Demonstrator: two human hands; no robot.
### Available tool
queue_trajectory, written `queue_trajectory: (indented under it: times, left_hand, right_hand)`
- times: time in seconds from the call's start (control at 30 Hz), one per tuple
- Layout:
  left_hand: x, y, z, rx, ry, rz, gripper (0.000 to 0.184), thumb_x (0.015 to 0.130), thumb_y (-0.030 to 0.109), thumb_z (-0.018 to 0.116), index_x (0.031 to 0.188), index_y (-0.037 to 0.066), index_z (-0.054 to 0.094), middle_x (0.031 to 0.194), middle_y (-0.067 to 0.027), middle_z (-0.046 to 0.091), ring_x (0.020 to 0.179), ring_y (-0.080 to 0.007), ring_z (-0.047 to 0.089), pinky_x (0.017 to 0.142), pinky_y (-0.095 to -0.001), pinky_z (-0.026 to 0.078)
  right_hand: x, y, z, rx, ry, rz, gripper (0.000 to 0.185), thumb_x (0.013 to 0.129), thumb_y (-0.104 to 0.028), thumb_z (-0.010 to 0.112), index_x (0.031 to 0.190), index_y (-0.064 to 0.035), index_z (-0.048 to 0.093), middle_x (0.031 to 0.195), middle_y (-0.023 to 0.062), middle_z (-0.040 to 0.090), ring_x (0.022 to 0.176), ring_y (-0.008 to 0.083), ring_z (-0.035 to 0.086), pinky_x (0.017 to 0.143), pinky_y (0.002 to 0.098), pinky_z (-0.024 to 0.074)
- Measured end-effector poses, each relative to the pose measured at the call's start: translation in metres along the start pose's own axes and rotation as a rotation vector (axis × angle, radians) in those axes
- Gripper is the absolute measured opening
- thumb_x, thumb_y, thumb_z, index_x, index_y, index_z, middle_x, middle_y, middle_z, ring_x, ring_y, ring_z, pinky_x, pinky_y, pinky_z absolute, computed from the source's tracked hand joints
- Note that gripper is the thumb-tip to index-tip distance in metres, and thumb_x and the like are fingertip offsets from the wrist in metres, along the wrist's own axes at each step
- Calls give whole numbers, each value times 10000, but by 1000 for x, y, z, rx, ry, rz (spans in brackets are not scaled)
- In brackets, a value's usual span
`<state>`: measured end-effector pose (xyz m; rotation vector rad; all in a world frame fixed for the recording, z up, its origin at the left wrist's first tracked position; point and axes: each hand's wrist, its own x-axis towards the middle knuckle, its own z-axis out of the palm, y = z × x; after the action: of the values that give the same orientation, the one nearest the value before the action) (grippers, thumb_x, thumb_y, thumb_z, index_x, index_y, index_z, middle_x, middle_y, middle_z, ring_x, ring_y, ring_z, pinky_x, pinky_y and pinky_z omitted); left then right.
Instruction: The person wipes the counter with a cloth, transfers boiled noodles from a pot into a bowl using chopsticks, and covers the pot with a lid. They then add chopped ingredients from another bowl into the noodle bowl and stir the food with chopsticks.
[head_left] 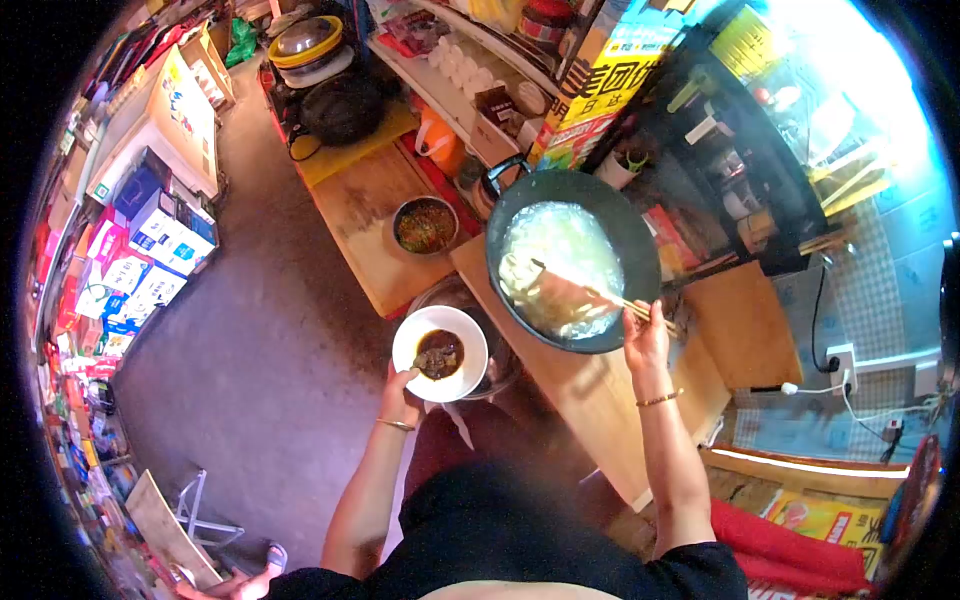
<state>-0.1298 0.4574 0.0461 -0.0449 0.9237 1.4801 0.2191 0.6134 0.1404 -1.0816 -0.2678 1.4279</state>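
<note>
Gripping a white bowl (472, 350) of dark sauce (440, 354) in the left hand (402, 396), with thumb at the rim (can't see the other fingers underneath, tbh), near a big black wok (643, 240). Pinching chopsticks (608, 295) between closed fingers of the right hand (646, 336), far ends down in cloudy liquid (575, 232). Also seeing a metal bowl (456, 226) on a wooden surface (352, 235) beyond.

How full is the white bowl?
Partly full: the bowl has dark sauce only in its bottom, with bare white showing all around it.
</note>
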Motion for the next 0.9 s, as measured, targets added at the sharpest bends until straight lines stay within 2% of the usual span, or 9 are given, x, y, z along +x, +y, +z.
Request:
queue_trajectory:
  times: [0.07,0.1,0.2,0.37,0.5,0.57,0.63,0.83,0.9]
  left_hand:
    - [7,-6,-5,26,12,-36,420,701,108,541,1108,42,464,1018,-92,548,930,-231,533,840,-364,424]
    - [8,-7,-4,18,6,-28,420,701,108,541,1108,42,464,1018,-92,548,930,-231,533,840,-364,424]
    - [10,-13,-4,-121,-81,-95,556,674,27,487,1201,121,335,1107,-109,458,1001,-260,487,796,-399,465]
    - [1,-10,9,-82,-27,-90,587,663,48,493,1220,109,316,1143,-124,443,1030,-269,474,819,-406,456]
    - [0,-14,12,-47,29,-112,595,651,25,472,1223,87,322,1141,-129,452,1059,-267,455,877,-401,417]
    - [0,-16,15,-11,-10,1,455,679,120,528,1107,-13,449,1036,-124,540,955,-239,528,842,-360,430]
    - [1,-18,15,-46,32,-18,447,680,106,519,1103,-20,449,1042,-127,537,962,-242,524,849,-363,425]
    - [9,-27,13,-85,118,58,434,682,95,521,1091,-34,452,1041,-125,537,961,-243,525,856,-364,415]
    - [8,-26,15,-106,126,49,430,683,90,522,1090,-33,454,1039,-126,538,961,-245,525,861,-367,411]
  right_hand:
    - [-3,2,11,-218,-117,-141,360,874,-336,425,883,12,519,769,107,566,614,179,569,606,268,489]
    - [6,-1,6,-375,-260,-169,359,877,-324,426,906,21,519,758,104,576,609,167,570,595,265,492]
    - [-10,-43,30,-770,-330,-256,326,870,-280,450,937,27,536,720,93,583,601,155,577,547,267,492]
    - [23,-69,11,-1186,-417,-127,245,837,-202,499,937,9,574,738,70,601,566,142,583,517,243,481]
    - [50,-23,17,-1034,-411,-129,300,867,-245,447,918,28,561,766,83,591,545,153,586,489,248,485]
    - [67,-4,19,-868,-401,-151,314,874,-250,433,879,40,556,741,97,588,519,162,580,474,257,487]
    - [79,11,22,-830,-400,-204,345,881,-260,419,825,58,541,704,121,577,495,180,575,462,269,493]
    - [111,41,17,-546,-246,23,384,881,-303,409,812,54,532,638,134,548,484,205,572,459,277,495]
    - [118,42,6,-540,-311,40,383,884,-316,397,830,42,524,667,130,550,511,203,570,483,274,493]
